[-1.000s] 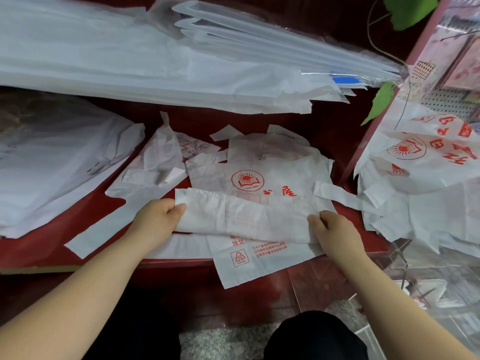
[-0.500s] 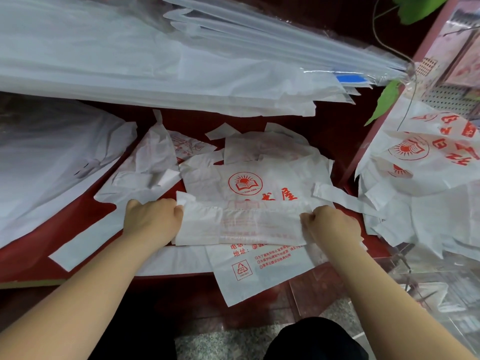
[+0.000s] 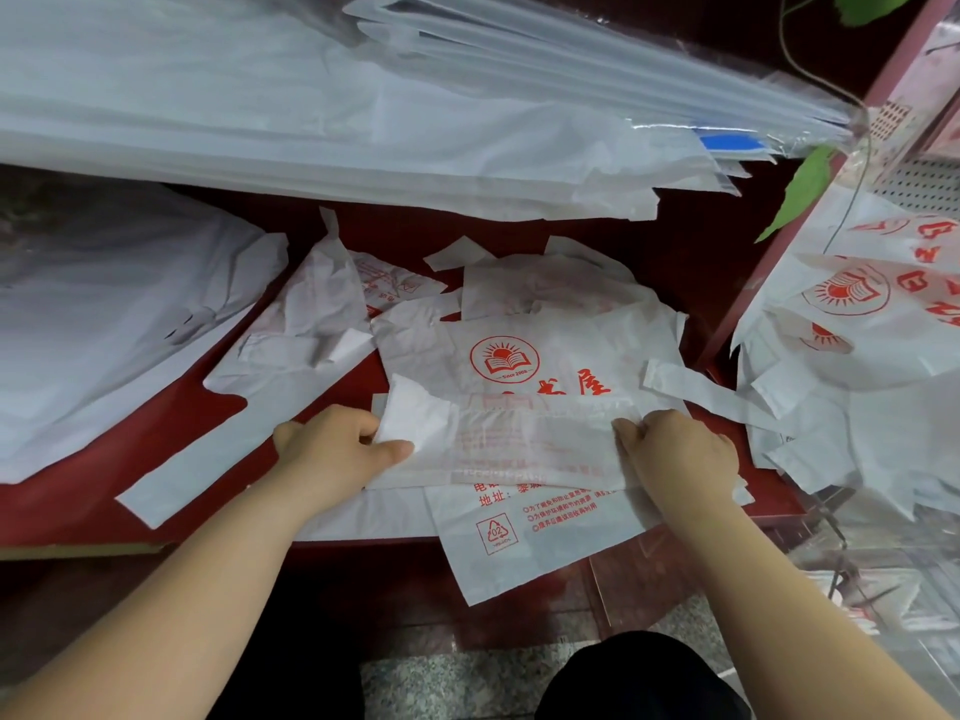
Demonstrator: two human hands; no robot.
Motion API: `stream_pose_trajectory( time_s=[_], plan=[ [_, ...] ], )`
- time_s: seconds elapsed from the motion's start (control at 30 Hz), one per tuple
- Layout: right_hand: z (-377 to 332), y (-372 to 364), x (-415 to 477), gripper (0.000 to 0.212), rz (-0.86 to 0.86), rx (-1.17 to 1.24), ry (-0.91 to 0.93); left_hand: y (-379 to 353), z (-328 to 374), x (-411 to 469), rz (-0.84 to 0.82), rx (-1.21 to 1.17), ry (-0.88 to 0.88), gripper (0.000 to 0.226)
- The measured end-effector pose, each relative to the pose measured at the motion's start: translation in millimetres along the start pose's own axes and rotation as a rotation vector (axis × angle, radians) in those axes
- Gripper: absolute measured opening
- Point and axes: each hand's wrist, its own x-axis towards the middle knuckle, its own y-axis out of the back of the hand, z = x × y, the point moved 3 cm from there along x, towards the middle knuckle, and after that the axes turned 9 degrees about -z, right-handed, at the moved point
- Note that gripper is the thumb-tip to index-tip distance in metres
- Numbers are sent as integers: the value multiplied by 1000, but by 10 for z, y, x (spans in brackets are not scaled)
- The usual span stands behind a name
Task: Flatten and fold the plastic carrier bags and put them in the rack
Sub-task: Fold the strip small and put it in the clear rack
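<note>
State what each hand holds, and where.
Both hold one folded carrier bag: left hand pinches its left end, right hand its right end.

Two hands press on a folded white bag [image 3: 524, 444] on the red shelf [image 3: 691, 262]. The left hand [image 3: 332, 449] pinches its 9 o'clock end, and the right hand [image 3: 680, 454] holds the 3 o'clock end. A printed bag [image 3: 519, 366] lies underneath, toward 12 o'clock.
</note>
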Motion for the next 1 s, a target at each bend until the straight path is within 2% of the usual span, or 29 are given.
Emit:
stream_pose_trajectory(
  time_s=[0.1, 0.27, 0.57, 0.63, 0.73, 0.77, 0.83, 0.87, 0.93, 1.0],
  plan=[
    [36, 14, -45, 51, 32, 217, -24, 8, 25, 40, -25, 34, -6, 51],
    [45, 9, -71, 44, -9, 324, -3, 20, 59, 62, -7, 230, -1, 47],
    [34, -2, -20, 43, -52, 187, 20, -101, 97, 16, 111, 583, -46, 44],
    [25, -7, -9, 43, -42, 163, 4, -105, 93, 18, 140, 598, -36, 42],
    [26, -31, 0, 43, -20, 129, -16, -109, 54, 33, 224, 484, 1, 36],
    [24, -32, 0, 43, -14, 121, -21, -105, 36, 29, 302, 419, -24, 34],
    [21, -35, 13, 43, 1, 99, -23, -119, 63, 22, 433, 322, -218, 36],
    [16, -30, 18, 43, 1, 82, -27, -127, 132, 7, 425, 320, -330, 44],
    [9, -29, 34, 42, -3, 63, -26, -187, 288, -7, 222, 392, -460, 71],
    [2, -22, 46, 42, -6, 57, -25, -275, 327, 72, 60, 468, -438, 68]
  ],
)
